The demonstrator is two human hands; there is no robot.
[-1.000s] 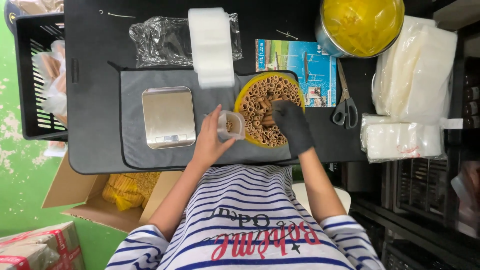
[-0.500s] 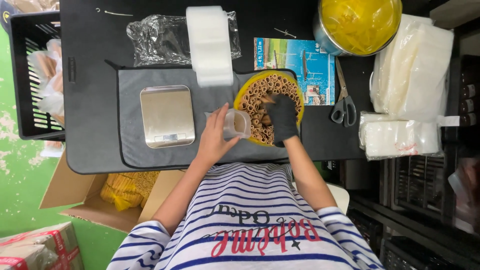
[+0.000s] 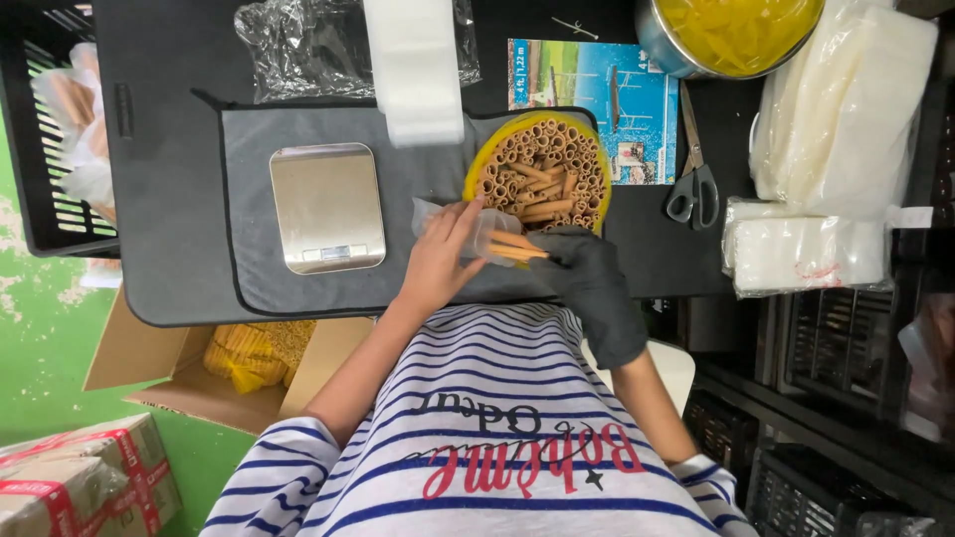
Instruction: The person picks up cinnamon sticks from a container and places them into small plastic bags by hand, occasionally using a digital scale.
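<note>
Since half a second ago I see my gloved right hand point(image 3: 587, 283) has come off the yellow bowl point(image 3: 539, 171) of brown rolled sticks and dropped toward the near edge of the table point(image 3: 169, 149), now carrying a small bundle of sticks point(image 3: 517, 246) to the mouth of the clear bag point(image 3: 468, 231). My bare left hand point(image 3: 438, 261) holds that bag, its fingers point(image 3: 466, 214) pinched narrow on the plastic at the opening, while the gloved fingers are closed around the bundle's near ends. The sticks lie almost level, long axis running left to right along the table's near edge, their free ends pointing left into the bag, which sits just left of the glove; so the bag's mouth faces right and the right hand is the one already lined up with it. The steel scale point(image 3: 326, 207) lies further left on the grey mat point(image 3: 249, 169), apart from both hands
</note>
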